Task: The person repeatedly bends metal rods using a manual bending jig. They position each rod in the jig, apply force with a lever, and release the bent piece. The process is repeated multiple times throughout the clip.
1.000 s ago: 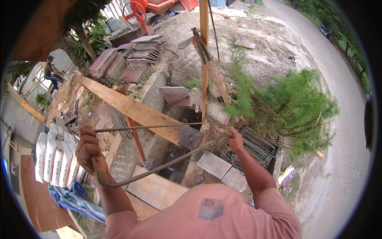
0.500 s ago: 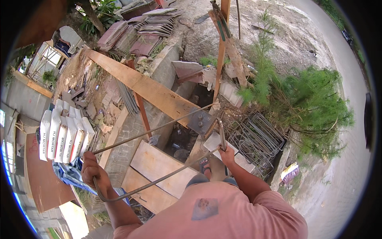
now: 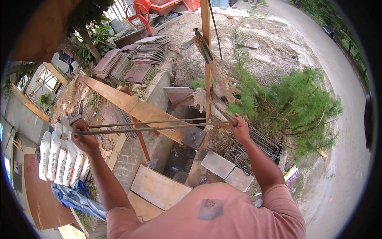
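My left hand (image 3: 82,137) grips the bent steel bar (image 3: 159,129) at its left end, with a small flat object I cannot make out just above. My right hand (image 3: 240,128) holds the bar's other end together with a short metal piece (image 3: 221,110) angled up-left. The bar's two lengths run nearly level across my body. Just beyond them lies a long wooden plank (image 3: 131,105) with a dark metal plate (image 3: 193,136) at its right end, beside an upright wooden post (image 3: 207,75).
An open pit (image 3: 177,159) with pale boards (image 3: 159,187) is below. Stacked white bags (image 3: 61,155) stand left, bent rebar frames (image 3: 258,147) and a green branch (image 3: 290,103) right. Roof tiles (image 3: 131,59), a paved road (image 3: 330,71) and an orange mixer (image 3: 139,16) lie beyond.
My left hand has risen, and the bar's hanging bend has swung up nearly level with its other length. My right hand has moved up and right. The view has tilted back up.
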A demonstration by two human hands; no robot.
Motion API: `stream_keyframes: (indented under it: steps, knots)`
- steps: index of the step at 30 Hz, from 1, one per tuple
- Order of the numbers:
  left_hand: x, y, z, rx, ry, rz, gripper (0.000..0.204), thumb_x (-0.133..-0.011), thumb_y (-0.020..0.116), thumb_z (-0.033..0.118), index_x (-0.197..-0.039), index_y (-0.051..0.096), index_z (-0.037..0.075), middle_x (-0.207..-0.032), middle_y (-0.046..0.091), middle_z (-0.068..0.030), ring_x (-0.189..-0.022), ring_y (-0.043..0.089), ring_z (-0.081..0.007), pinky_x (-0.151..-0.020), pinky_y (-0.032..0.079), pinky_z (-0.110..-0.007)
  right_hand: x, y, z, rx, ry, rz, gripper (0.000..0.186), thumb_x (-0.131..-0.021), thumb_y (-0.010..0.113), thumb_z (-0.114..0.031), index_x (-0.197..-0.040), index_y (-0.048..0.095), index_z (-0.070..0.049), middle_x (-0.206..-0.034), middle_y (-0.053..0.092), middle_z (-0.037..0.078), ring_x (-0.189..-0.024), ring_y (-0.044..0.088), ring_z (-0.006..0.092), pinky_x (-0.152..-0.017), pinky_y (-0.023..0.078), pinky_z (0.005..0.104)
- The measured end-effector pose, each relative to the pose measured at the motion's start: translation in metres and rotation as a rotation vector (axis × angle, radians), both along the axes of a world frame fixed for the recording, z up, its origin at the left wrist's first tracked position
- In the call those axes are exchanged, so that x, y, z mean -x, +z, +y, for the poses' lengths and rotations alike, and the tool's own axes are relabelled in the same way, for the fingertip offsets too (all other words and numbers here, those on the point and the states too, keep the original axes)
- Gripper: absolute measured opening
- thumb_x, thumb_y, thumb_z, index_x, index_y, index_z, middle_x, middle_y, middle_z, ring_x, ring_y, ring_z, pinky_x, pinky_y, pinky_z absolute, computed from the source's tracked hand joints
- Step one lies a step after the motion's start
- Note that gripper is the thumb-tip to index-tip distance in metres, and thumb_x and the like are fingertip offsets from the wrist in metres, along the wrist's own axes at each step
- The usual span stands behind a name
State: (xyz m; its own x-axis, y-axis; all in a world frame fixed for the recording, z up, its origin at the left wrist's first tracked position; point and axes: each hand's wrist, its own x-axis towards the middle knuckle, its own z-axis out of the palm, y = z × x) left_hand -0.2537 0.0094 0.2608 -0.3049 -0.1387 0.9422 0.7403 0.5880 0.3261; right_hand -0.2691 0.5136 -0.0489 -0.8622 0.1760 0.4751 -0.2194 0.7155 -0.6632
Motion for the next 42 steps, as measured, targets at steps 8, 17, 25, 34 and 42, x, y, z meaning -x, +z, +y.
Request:
stream_keyframes:
  steps: [8, 17, 25, 34, 42]
  knots:
    - [0.136, 0.043, -0.013, 0.049, 0.530, -0.692, 0.070, -0.087, 0.053, 0.066, -0.058, 0.048, 0.003, -0.054, 0.046, -0.0058, -0.053, 0.043, -0.0184, -0.051, 0.033, -0.038, -0.067, 0.078, 0.021, 0.394, 0.184, -0.371, 0.025, -0.082, 0.074, -0.020, -0.101, 0.068, -0.004, -0.075, 0.065, 0.004, -0.067, 0.059, 0.0116, -0.063, 0.047, 0.0288]
    - [0.200, -0.204, -0.060, 0.322, 0.469, -1.024, 0.041, -0.082, 0.068, 0.041, -0.092, 0.062, 0.001, -0.084, 0.068, -0.0184, -0.084, 0.066, -0.0351, -0.074, 0.050, -0.043, -0.148, 0.051, -0.017, 0.447, -0.053, -0.681, 0.019, -0.082, 0.071, -0.017, -0.094, 0.067, -0.003, -0.071, 0.063, 0.004, -0.065, 0.055, 0.0117, -0.063, 0.046, 0.0305]
    - [0.211, -0.280, -0.028, 0.435, 0.482, -1.041, 0.029, -0.084, 0.066, 0.029, -0.094, 0.064, 0.001, -0.088, 0.066, -0.0199, -0.089, 0.063, -0.0380, -0.082, 0.047, -0.046, -0.169, 0.063, -0.044, 0.140, -0.211, -0.779, 0.024, -0.080, 0.072, -0.018, -0.093, 0.063, -0.001, -0.073, 0.065, 0.016, -0.067, 0.064, 0.0301, -0.064, 0.048, 0.0371]
    - [0.191, -0.269, 0.003, 0.719, 0.540, -1.194, 0.056, -0.092, 0.050, 0.047, -0.131, 0.050, 0.006, -0.144, 0.037, -0.0157, -0.138, 0.029, -0.0328, -0.109, 0.020, -0.061, -0.158, 0.046, -0.059, 0.256, -0.200, -0.688, 0.018, -0.080, 0.071, -0.005, -0.078, 0.053, -0.002, -0.062, 0.050, 0.000, -0.058, 0.044, 0.0092, -0.053, 0.039, 0.0279]
    - [0.232, -0.274, -0.015, 0.804, 0.605, -1.331, 0.081, -0.095, 0.029, 0.062, -0.150, 0.019, 0.003, -0.158, 0.015, -0.0136, -0.146, 0.011, -0.0308, -0.115, 0.014, -0.056, -0.105, 0.051, -0.094, 0.214, -0.139, -0.727, 0.018, -0.080, 0.071, -0.011, -0.079, 0.055, -0.001, -0.065, 0.058, 0.005, -0.059, 0.054, 0.0142, -0.057, 0.043, 0.0300]
